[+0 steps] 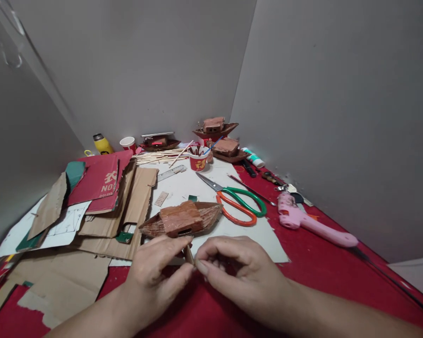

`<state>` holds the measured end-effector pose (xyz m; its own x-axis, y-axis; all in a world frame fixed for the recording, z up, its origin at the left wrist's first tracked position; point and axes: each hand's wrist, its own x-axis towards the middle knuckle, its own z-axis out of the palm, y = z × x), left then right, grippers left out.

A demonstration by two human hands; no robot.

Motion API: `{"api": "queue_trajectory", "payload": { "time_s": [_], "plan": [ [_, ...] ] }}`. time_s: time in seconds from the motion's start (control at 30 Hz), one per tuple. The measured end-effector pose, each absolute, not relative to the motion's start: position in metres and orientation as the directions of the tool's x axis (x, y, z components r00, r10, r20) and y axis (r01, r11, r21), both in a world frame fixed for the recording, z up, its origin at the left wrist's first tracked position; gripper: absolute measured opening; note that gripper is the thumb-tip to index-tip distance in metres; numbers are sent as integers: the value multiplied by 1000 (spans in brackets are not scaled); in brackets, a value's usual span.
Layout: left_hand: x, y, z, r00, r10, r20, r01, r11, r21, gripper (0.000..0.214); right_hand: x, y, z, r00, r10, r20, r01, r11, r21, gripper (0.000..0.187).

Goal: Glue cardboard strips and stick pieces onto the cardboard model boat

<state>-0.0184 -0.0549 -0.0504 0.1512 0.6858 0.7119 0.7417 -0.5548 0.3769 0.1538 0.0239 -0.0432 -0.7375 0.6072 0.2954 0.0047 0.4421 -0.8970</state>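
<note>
My left hand (155, 272) and my right hand (239, 270) meet low in the middle of the head view, both pinching a small brown wooden stick (188, 255) between thumb and fingers. Just beyond the fingertips a brown model boat (181, 219) with a reddish cabin roof lies on a white sheet (268, 234). Both hands rest over the red tabletop (324, 267).
Green and orange scissors (238, 202) and a pink glue gun (310, 223) lie to the right. Cardboard pieces (105, 220) pile up at the left. A red paper cup (198, 159), a bundle of sticks, more model boats (215, 127) and a yellow bottle (102, 144) stand by the grey walls.
</note>
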Motion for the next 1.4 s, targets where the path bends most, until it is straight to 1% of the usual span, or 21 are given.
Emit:
{"api": "queue_trajectory", "payload": {
  "time_s": [0.13,0.23,0.33,0.43,0.57,0.67,0.77,0.9,1.0,1.1,1.23,1.4],
  "plan": [
    [-19,-53,-51,148,686,713,731,-561,388,32,153,23,-42,-749,617,242,-5,360,-933,15],
    [-19,-54,-53,127,711,692,724,-543,425,34,152,22,-40,-764,622,169,-13,248,-969,12],
    [-17,-55,-52,86,749,657,707,-510,489,33,152,22,-38,-781,619,84,-16,115,-993,7],
    [-15,-56,-49,27,803,595,665,-459,589,32,151,23,-37,-786,617,21,-13,17,-1000,4],
    [-12,-56,-43,-13,860,509,564,-414,714,31,151,24,-38,-795,606,-23,-18,-61,-998,8],
    [-9,-56,-40,-24,920,392,462,-337,820,25,152,24,-40,-804,593,-43,-11,-88,-996,9],
    [-7,-55,-40,-45,962,269,313,-242,919,20,152,23,-40,-813,581,-38,-26,-101,-995,9],
    [-8,-57,-43,-75,983,168,145,-156,977,21,152,25,-39,-815,579,-34,-46,-124,-991,13],
    [-10,-59,-41,-87,982,169,133,-157,979,23,152,27,-35,-806,591,-38,-39,-117,-992,16],
    [-12,-60,-38,-112,961,255,251,-221,943,26,153,26,-32,-800,599,-25,-55,-116,-992,18],
    [-11,-59,-38,-73,912,404,447,-332,831,28,154,23,-32,-790,613,25,-48,-21,-999,13],
    [-11,-59,-41,-2,851,525,587,-424,689,32,154,23,-35,-806,588,61,-26,68,-997,8]
  ]
}}
